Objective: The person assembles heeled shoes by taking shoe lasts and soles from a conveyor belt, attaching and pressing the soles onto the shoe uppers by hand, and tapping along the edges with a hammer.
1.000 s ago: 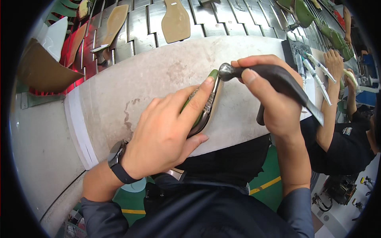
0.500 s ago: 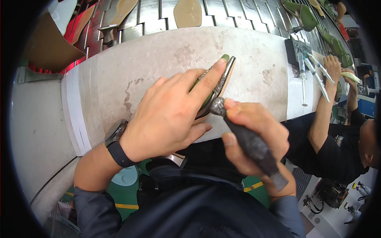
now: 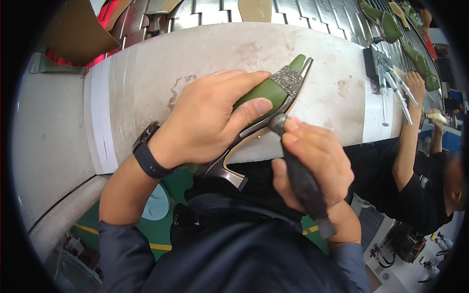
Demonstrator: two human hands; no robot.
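While a green high-heeled shoe with a glittery silver toe band (image 3: 273,95) lies on its side at the pale worktable's (image 3: 161,73) near edge, I see my left hand (image 3: 210,122) gripping it, fingers wrapped around; my right hand (image 3: 312,166) clenches a dark-handled tool (image 3: 300,178) touching its sole.

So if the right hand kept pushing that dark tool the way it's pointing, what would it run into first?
The right hand aims the dark-handled tool up and left, with its tip already at the sole edge of the green high-heeled shoe. It would probably meet the shoe first, and beyond it the left hand, though depth is unclear.
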